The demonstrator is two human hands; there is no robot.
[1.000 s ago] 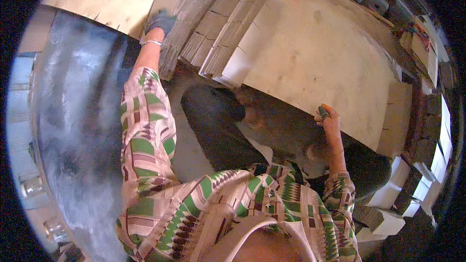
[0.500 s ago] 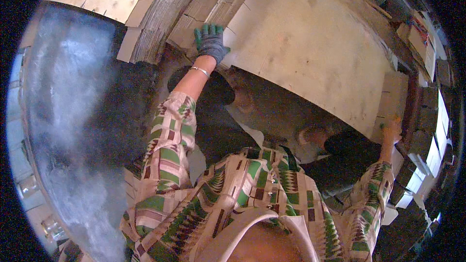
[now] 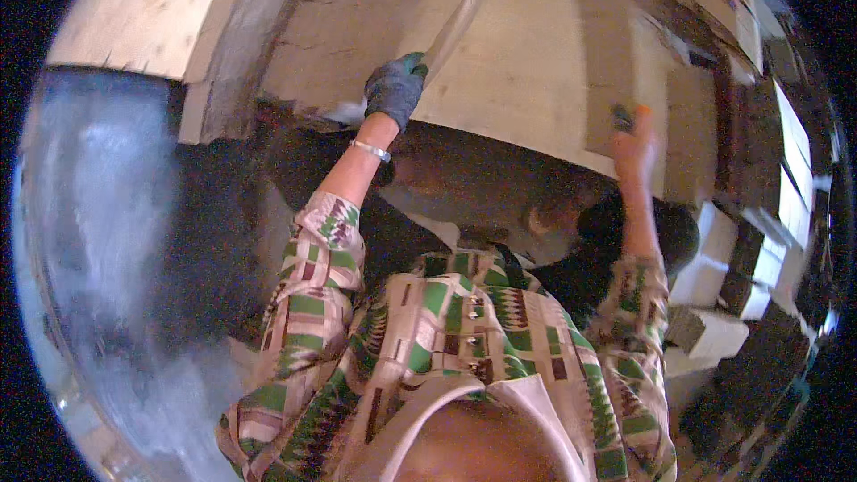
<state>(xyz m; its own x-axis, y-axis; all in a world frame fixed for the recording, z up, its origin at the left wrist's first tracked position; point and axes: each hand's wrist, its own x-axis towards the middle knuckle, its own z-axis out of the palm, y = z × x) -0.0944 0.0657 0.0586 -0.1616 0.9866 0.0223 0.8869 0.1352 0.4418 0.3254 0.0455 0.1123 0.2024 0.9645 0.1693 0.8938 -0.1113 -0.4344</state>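
Observation:
My left hand (image 3: 395, 94), in a grey glove with green fingertips, is closed on a narrow, pale tan strip (image 3: 461, 20). This strip stands up at a slant, away from me, over a broad flat sheet (image 3: 522, 62) that looks like board or cardboard. Over the right part of that sheet, my bare right hand (image 3: 635, 147) is smeared by motion. Something small, orange and dark, shows at its fingers; I cannot make out what it is.
Layered, rough-edged sheets (image 3: 237, 45) lie left of the broad sheet. A dull bluish surface (image 3: 112, 187) spreads at far left. Stacked pale pieces (image 3: 710, 330) stand on the right. Dark space shows below the sheet's near edge.
My left hand has gone from lying flat with spread fingers to closing on the strip, which now stands raised. My right hand has moved left and away from me, off the sheet's right edge.

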